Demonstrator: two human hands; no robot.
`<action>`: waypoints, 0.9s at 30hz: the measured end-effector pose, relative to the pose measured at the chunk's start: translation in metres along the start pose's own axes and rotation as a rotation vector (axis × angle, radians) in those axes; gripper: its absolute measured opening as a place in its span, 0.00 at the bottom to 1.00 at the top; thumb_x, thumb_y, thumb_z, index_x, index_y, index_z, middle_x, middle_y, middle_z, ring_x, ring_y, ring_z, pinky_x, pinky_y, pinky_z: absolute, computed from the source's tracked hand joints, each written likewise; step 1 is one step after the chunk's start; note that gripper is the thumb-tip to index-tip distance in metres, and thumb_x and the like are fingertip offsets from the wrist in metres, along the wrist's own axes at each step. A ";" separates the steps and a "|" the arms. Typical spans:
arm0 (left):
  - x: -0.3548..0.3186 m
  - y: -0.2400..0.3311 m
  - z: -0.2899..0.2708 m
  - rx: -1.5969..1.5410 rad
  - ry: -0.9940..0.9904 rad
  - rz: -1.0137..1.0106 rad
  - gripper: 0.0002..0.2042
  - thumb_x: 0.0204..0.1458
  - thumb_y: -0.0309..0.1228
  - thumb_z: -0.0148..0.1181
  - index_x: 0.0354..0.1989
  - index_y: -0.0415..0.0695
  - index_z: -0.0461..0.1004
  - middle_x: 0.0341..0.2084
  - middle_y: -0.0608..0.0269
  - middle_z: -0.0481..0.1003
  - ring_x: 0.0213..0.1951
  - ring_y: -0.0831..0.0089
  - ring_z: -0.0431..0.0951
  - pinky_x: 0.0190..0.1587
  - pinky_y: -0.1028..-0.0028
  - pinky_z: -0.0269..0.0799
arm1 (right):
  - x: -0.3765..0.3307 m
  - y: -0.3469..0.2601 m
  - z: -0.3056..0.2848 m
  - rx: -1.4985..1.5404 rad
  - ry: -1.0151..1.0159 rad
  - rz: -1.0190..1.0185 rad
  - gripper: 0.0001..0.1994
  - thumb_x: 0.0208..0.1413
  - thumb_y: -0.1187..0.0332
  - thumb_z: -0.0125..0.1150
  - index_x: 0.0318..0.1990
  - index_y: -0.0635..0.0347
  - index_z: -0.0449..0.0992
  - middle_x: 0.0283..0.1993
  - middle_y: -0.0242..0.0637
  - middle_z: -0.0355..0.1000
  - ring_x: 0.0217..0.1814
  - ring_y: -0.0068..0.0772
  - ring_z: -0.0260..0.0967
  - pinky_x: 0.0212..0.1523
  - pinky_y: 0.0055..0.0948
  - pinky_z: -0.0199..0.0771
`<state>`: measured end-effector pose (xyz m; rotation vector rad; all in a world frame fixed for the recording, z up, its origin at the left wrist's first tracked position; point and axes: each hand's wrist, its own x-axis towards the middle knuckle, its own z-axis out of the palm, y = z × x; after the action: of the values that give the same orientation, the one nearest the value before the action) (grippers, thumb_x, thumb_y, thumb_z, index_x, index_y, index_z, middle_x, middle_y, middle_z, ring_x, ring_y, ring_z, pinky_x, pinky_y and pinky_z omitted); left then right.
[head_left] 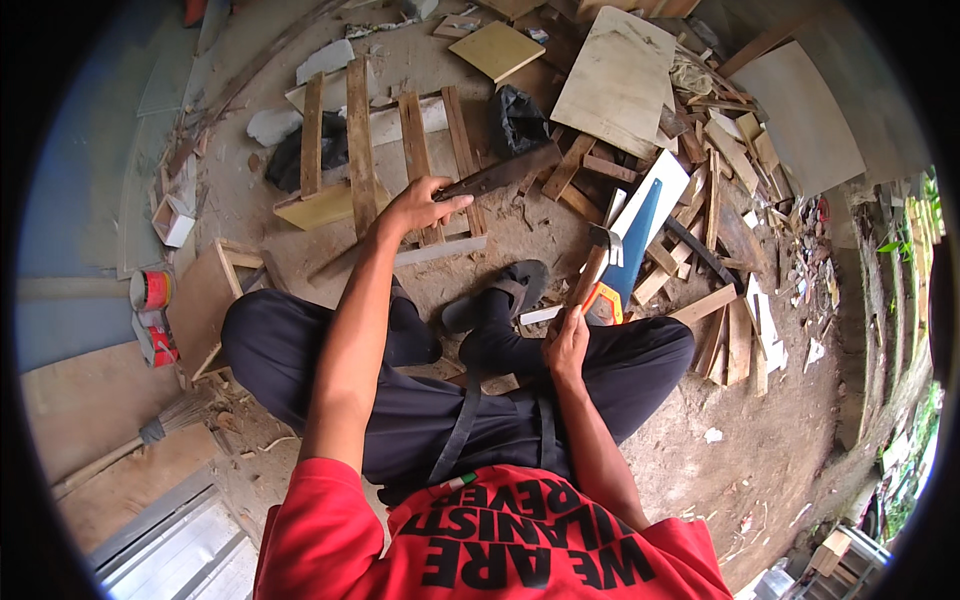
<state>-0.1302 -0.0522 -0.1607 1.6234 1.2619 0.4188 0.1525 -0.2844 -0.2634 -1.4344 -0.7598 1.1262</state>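
My left hand (428, 206) is closed around a dark brown wooden plank (505, 172), which slants across in front of me from lower left to upper right. In my right hand (567, 345) is a hammer (588, 278), gripped by its wooden handle with the metal head pointing up and away. Just beyond the hammer lies a handsaw (634, 240) with a blue blade and an orange-yellow handle, partly behind the hammer. Beneath the plank, a frame of wooden slats (360, 150) rests on the ground.
A heap of scrap wood (700, 230) spreads to the right, with a pale board (615, 80) on top. A black plastic bag (518, 118) sits beyond the plank. At left stand a wooden box (205, 290) and a red can (152, 290). My sandalled foot (500, 297) is close by.
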 end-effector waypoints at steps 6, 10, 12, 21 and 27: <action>-0.016 0.004 0.000 -0.209 0.033 0.030 0.24 0.56 0.53 0.61 0.22 0.44 0.69 0.13 0.71 0.67 0.15 0.81 0.67 0.20 0.76 0.65 | -0.007 -0.019 0.002 0.053 0.059 0.077 0.24 0.71 0.46 0.38 0.31 0.56 0.63 0.20 0.24 0.55 0.16 0.16 0.51 0.15 0.21 0.53; -0.019 0.011 0.004 -0.205 0.021 0.078 0.22 0.57 0.51 0.61 0.24 0.45 0.68 0.13 0.71 0.66 0.15 0.82 0.66 0.19 0.76 0.61 | -0.004 -0.004 -0.005 0.029 0.049 0.050 0.25 0.69 0.41 0.35 0.31 0.53 0.60 0.15 0.24 0.52 0.07 0.19 0.48 0.06 0.23 0.51; -0.020 0.011 0.003 -0.167 0.016 0.102 0.22 0.57 0.51 0.61 0.23 0.45 0.67 0.13 0.72 0.66 0.15 0.83 0.66 0.19 0.76 0.61 | -0.007 -0.012 -0.001 0.067 0.032 0.087 0.25 0.69 0.40 0.36 0.31 0.53 0.60 0.15 0.24 0.52 0.07 0.19 0.49 0.06 0.23 0.51; -0.010 -0.015 0.046 0.568 0.248 0.107 0.33 0.54 0.64 0.53 0.42 0.40 0.77 0.26 0.41 0.78 0.36 0.46 0.81 0.39 0.54 0.76 | -0.008 -0.022 0.001 -0.032 0.068 0.150 0.23 0.71 0.52 0.41 0.29 0.61 0.64 0.21 0.26 0.56 0.22 0.18 0.54 0.23 0.26 0.58; -0.011 -0.041 0.061 0.818 0.131 0.138 0.33 0.52 0.64 0.54 0.43 0.41 0.78 0.36 0.46 0.78 0.45 0.49 0.77 0.47 0.55 0.72 | -0.007 -0.006 0.005 -0.096 -0.030 -0.029 0.21 0.71 0.49 0.41 0.29 0.53 0.61 0.18 0.19 0.53 0.16 0.12 0.49 0.15 0.18 0.49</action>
<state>-0.1099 -0.0929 -0.2193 2.4051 1.5327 0.0778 0.1467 -0.2882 -0.2552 -1.4846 -0.8633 1.1038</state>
